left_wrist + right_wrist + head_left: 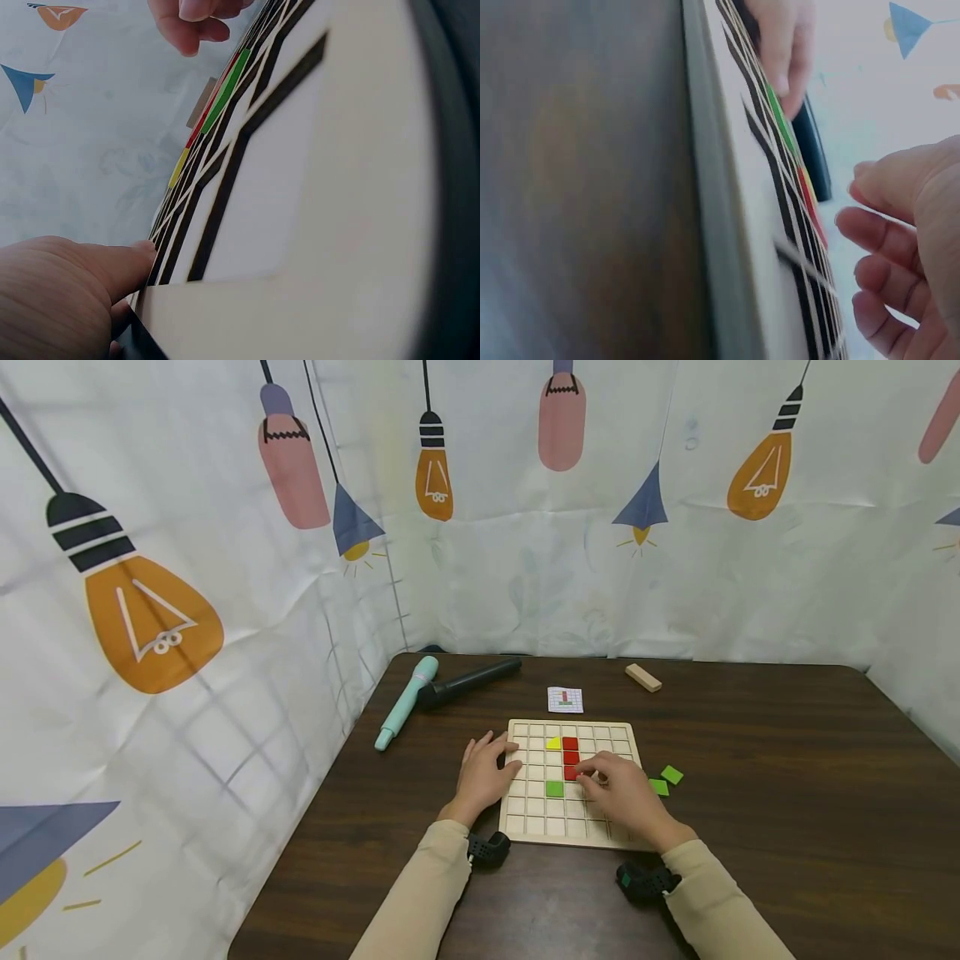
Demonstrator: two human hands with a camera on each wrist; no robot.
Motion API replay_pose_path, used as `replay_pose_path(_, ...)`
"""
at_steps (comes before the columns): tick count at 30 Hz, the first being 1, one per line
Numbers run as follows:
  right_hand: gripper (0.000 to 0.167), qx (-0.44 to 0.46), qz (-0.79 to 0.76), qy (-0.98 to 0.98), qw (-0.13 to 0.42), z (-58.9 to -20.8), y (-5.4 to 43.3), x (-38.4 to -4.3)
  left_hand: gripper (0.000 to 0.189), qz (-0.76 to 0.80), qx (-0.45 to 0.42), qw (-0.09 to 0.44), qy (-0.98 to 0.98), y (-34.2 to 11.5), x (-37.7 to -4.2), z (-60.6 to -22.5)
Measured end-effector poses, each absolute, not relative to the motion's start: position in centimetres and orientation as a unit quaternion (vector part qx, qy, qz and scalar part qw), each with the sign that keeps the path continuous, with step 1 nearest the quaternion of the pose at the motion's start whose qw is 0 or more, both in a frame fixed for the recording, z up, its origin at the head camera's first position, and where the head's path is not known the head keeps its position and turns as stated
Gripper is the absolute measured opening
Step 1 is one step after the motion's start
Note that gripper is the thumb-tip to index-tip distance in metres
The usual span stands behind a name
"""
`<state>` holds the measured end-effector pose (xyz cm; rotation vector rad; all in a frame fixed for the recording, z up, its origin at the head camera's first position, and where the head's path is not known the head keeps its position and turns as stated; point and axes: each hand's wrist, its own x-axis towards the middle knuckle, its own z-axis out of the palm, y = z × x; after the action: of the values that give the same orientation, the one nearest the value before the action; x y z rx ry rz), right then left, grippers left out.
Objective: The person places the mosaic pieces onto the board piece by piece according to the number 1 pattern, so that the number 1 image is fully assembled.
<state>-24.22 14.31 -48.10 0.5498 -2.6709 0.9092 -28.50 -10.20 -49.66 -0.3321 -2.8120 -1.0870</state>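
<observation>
A pale wooden grid board [525, 827] lies on the table. In its cells sit a yellow triangle tile [553, 743], a column of red square tiles [572, 758] and a green square tile [554, 788]. My left hand [483, 777] rests at the board's left edge, thumb and forefinger touching the border. Over the board, my right hand [626, 793] has its fingertips beside the lowest red tile; the right wrist view shows thumb and bent fingers apart, nothing visible between them. Two loose green tiles [672, 774] lie right of the board, one partly hidden by that hand.
Behind the board lies a small card [565, 699] printed with a coloured grid pattern. A wooden block [642, 677] is at the back right. At the back left are a mint-green stick-like object [407, 703] and a black cylindrical object [472, 682]. Patterned curtain [510, 577] surrounds the table.
</observation>
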Motion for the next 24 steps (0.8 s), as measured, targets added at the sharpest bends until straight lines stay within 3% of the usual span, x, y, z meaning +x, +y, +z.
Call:
replay_pose_path(17,0.020,0.127,0.324,-0.923,0.166,-47.5,21.1,-25.2,0.033,-0.355,-0.112,0.051,-0.927,-10.3,-28.5,-49.6)
replay_pose_path(24,0.021,0.100,0.317,-0.931,0.152,-47.3,23.2,-25.3,0.033,-0.355,-0.107,0.052,-0.927,-10.2,-28.5,-49.6)
